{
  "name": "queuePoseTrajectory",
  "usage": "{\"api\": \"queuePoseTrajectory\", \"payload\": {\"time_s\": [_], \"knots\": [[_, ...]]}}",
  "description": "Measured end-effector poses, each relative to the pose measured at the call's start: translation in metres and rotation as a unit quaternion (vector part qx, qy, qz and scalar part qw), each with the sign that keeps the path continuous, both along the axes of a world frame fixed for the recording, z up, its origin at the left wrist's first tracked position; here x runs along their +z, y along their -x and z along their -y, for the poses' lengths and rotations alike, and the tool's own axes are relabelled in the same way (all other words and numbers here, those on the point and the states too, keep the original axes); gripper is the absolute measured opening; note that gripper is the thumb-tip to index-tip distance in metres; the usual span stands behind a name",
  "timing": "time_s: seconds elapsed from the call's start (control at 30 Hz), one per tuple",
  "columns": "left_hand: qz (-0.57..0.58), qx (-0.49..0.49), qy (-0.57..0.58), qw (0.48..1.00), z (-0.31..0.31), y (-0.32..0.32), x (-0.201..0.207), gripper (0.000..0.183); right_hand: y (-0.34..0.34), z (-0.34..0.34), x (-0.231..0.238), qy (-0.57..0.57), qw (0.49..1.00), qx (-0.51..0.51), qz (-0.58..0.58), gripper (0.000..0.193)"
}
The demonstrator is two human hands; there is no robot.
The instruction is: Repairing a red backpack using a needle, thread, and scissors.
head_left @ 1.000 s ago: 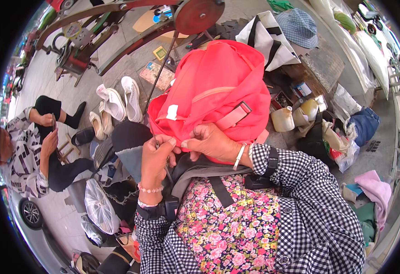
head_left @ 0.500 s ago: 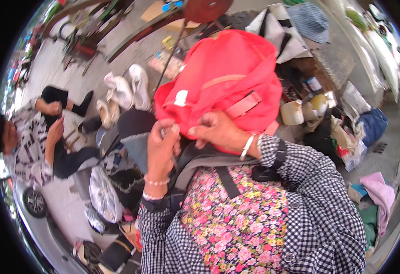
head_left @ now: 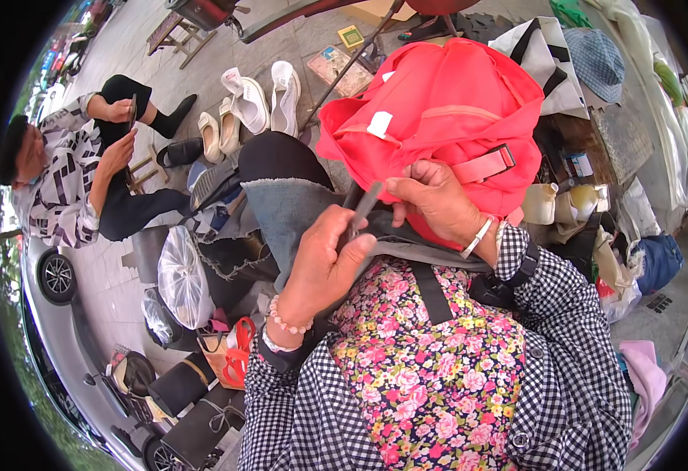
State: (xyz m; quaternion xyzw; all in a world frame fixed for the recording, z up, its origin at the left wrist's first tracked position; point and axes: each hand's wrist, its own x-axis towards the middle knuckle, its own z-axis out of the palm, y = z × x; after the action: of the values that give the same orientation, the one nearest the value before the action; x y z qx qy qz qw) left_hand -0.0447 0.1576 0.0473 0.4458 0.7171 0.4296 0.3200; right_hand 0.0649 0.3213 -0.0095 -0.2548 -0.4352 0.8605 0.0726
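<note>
A red backpack (head_left: pixel 469 102) rests across my lap, with a white label and a pink strap with a dark buckle on it. My right hand (head_left: pixel 442 200) is closed, its thumb and fingers pinching the backpack's near edge. Just left of it, my left hand (head_left: pixel 324 259) is closed around a thin, flat grey metal tool (head_left: pixel 368 202) whose tip points up toward the pinched cloth. Most of the tool is hidden in my fingers, so its exact kind does not show. Under the backpack lie a grey cloth and a piece of blue denim (head_left: pixel 281 212) over my knee.
At the left a person (head_left: pixel 61 180) sits holding a phone-like object. White shoes (head_left: pixel 285 98) stand beyond my knee. A clear plastic bag (head_left: pixel 183 279) and red sandals (head_left: pixel 238 353) lie at left. Pale containers (head_left: pixel 544 202) and a blue hat (head_left: pixel 595 63) are at right.
My left hand has come down and turned, and the grey tool now shows in it. My right hand still pinches the red cloth. The view has shifted, moving things rightward in the picture.
</note>
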Motion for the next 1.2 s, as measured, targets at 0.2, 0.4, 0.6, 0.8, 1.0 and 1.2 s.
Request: {"api": "queuePoseTrajectory", "payload": {"time_s": [0.2, 0.4, 0.6, 0.8, 1.0, 1.2], "knots": [[0.024, -0.024, 0.034, 0.999, -0.005, -0.004, 0.002, 0.024, -0.002, 0.0, 0.002, 0.065, 0.995, -0.006, -0.071, 0.009], [-0.036, 0.002, 0.067, 0.997, -0.011, 0.0, -0.006, 0.024, -0.003, 0.0, 0.001, 0.07, 0.994, 0.004, -0.088, 0.009], [-0.006, 0.017, 0.082, 0.996, -0.009, 0.003, -0.01, 0.027, -0.003, -0.002, -0.004, 0.062, 0.995, 0.015, -0.081, 0.007], [-0.037, 0.003, 0.041, 0.998, -0.009, -0.001, -0.006, 0.027, -0.002, -0.003, -0.003, 0.063, 0.995, 0.013, -0.075, 0.006], [-0.103, 0.01, 0.046, 0.994, -0.007, 0.001, -0.012, 0.022, -0.003, -0.002, -0.001, 0.061, 0.995, 0.011, -0.074, 0.012], [-0.139, 0.02, 0.053, 0.989, -0.008, 0.0, -0.013, 0.021, -0.003, -0.002, -0.002, 0.036, 0.996, 0.017, -0.077, 0.013]]}}
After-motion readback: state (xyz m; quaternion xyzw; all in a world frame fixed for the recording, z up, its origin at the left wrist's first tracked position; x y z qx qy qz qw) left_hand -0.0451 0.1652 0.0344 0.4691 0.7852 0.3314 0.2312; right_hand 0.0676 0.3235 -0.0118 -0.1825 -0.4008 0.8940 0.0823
